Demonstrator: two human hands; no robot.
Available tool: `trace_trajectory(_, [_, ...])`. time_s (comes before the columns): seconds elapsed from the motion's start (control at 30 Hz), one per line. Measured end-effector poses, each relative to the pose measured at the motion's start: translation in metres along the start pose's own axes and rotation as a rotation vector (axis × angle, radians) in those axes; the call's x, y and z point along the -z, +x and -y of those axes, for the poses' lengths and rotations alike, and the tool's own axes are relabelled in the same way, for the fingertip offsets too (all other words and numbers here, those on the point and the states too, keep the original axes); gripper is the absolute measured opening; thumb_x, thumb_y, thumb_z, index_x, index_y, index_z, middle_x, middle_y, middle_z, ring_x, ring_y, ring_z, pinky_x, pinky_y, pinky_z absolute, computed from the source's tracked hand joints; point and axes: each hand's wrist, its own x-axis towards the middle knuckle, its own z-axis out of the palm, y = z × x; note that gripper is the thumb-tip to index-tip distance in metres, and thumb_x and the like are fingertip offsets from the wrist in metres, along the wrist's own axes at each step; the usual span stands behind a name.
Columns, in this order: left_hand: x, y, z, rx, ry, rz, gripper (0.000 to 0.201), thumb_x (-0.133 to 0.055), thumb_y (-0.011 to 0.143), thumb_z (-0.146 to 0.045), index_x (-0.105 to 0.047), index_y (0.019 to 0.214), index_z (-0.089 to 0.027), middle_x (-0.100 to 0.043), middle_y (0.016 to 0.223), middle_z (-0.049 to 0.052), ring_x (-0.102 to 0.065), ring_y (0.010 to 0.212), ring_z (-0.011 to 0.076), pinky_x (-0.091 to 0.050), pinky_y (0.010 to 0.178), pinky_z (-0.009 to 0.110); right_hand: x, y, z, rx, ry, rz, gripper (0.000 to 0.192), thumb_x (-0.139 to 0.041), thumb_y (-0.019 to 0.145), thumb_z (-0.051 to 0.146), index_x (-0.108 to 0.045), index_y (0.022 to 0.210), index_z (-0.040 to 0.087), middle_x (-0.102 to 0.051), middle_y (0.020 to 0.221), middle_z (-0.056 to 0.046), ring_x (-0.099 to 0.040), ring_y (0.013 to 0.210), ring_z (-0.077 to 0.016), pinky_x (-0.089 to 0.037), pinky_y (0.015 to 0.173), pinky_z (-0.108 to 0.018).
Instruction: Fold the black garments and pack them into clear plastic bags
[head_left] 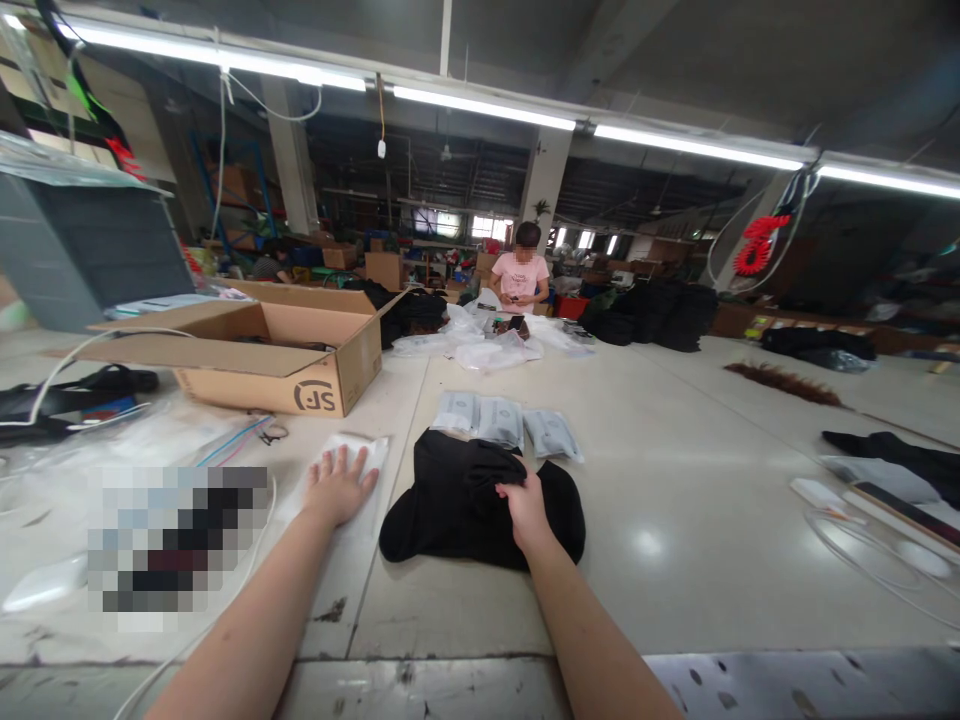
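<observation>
A black cloth bag or garment [450, 500] lies spread on the table in front of me; its exact kind is hard to make out. My right hand [525, 505] pinches a fold of this black cloth near its upper right side. Flat on a white, clear-wrapped packet [373, 452] rests my left hand [341, 485], fingers spread. Touching or just beyond the cloth's far edge are three small grey packets in clear plastic [500, 420], side by side. What lies under my left palm is hidden.
An open cardboard box [360, 365] stands at the back left, beside loose clear plastic bags [172, 435]. White cables run along both sides. Across the table a person [520, 270] works behind plastic bags [491, 350]. Black cloth piles [660, 315] and brown hair [784, 382] lie to the right.
</observation>
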Motion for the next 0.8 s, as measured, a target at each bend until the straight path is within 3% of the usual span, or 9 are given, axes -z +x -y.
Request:
trace_trajectory(0.17, [0.008,-0.004,-0.005,-0.019,0.032,-0.049,0.068,-0.033,0.093,-0.06,-0.042,0.151,-0.026,-0.038,0.156,0.019,-0.033,0.141,0.0437,-0.025,0.109,0.06,-0.001,-0.002,0.004,0.022,-0.025,0.02,0.048,-0.054,0.054,0.011,-0.07,0.099,0.018,-0.072,0.084,-0.001,-0.061,0.071,-0.0176,-0.049,0.064,-0.028])
trace_trajectory(0.23, [0.014,-0.005,-0.005,-0.017,0.015,-0.124,0.065,-0.03,0.095,-0.058,-0.046,0.148,-0.025,-0.045,0.151,0.02,-0.04,0.136,0.0419,-0.029,0.107,0.059,-0.001,-0.002,0.003,0.024,-0.034,0.018,0.047,-0.055,0.055,0.011,-0.07,0.098,0.018,-0.072,0.085,-0.001,-0.063,0.074,-0.0188,-0.05,0.065,-0.029])
trace_trajectory(0.33, [0.016,-0.004,-0.003,0.007,-0.008,-0.227,0.061,-0.025,0.099,-0.049,-0.041,0.151,-0.023,-0.041,0.154,0.019,-0.034,0.141,0.0396,-0.027,0.11,0.056,0.0,0.0,0.001,0.027,-0.037,0.004,0.046,-0.057,0.055,0.01,-0.07,0.098,0.019,-0.073,0.085,-0.001,-0.065,0.076,-0.0195,-0.052,0.067,-0.03])
trace_trajectory(0.47, [0.006,0.0,0.002,-0.014,-0.012,-0.032,0.064,-0.032,0.097,-0.053,-0.039,0.153,-0.023,-0.03,0.161,0.018,-0.026,0.146,0.0431,-0.022,0.113,0.06,0.002,0.001,-0.004,0.042,-0.04,0.049,0.048,-0.065,0.063,0.013,-0.066,0.111,0.02,-0.074,0.094,-0.003,-0.068,0.076,-0.0204,-0.055,0.068,-0.032])
trace_trajectory(0.53, [0.002,0.001,0.004,-0.029,-0.022,-0.025,0.064,-0.032,0.096,-0.054,-0.041,0.151,-0.023,-0.032,0.16,0.019,-0.028,0.145,0.044,-0.023,0.112,0.062,0.001,0.001,-0.005,0.081,-0.034,0.108,0.052,-0.071,0.067,0.019,-0.063,0.119,0.021,-0.072,0.112,-0.007,-0.07,0.09,-0.0242,-0.057,0.076,-0.037])
trace_trajectory(0.6, [0.003,0.0,0.005,-0.044,-0.049,-0.103,0.06,-0.032,0.097,-0.048,-0.046,0.148,-0.018,-0.038,0.155,0.021,-0.033,0.143,0.0427,-0.026,0.111,0.061,0.0,-0.001,-0.005,0.154,-0.044,0.148,0.053,-0.075,0.069,0.023,-0.061,0.121,0.023,-0.061,0.136,-0.01,-0.063,0.118,-0.0284,-0.055,0.093,-0.042])
trace_trajectory(0.67, [0.01,-0.003,0.004,-0.074,-0.103,-0.228,0.056,-0.033,0.096,-0.04,-0.054,0.139,-0.011,-0.049,0.145,0.024,-0.042,0.136,0.0404,-0.032,0.109,0.056,-0.001,-0.004,-0.002,0.207,-0.074,0.178,0.052,-0.078,0.07,0.025,-0.062,0.119,0.024,-0.048,0.151,-0.01,-0.048,0.137,-0.029,-0.044,0.11,-0.045])
trace_trajectory(0.73, [0.023,-0.01,-0.002,-0.135,-0.202,-0.344,0.05,-0.035,0.095,-0.04,-0.063,0.124,-0.009,-0.061,0.128,0.024,-0.053,0.124,0.0372,-0.038,0.105,0.051,-0.003,-0.008,0.001,0.21,-0.104,0.221,0.053,-0.08,0.07,0.028,-0.061,0.12,0.025,-0.039,0.157,-0.009,-0.04,0.143,-0.0283,-0.036,0.117,-0.045])
trace_trajectory(0.8, [0.035,-0.021,-0.018,-0.224,-0.385,-0.329,0.045,-0.038,0.095,-0.047,-0.069,0.102,-0.015,-0.07,0.101,0.016,-0.063,0.105,0.0321,-0.045,0.096,0.045,-0.004,-0.013,0.006,0.207,-0.121,0.283,0.056,-0.082,0.068,0.029,-0.06,0.12,0.026,-0.029,0.162,-0.008,-0.035,0.146,-0.0283,-0.035,0.118,-0.044])
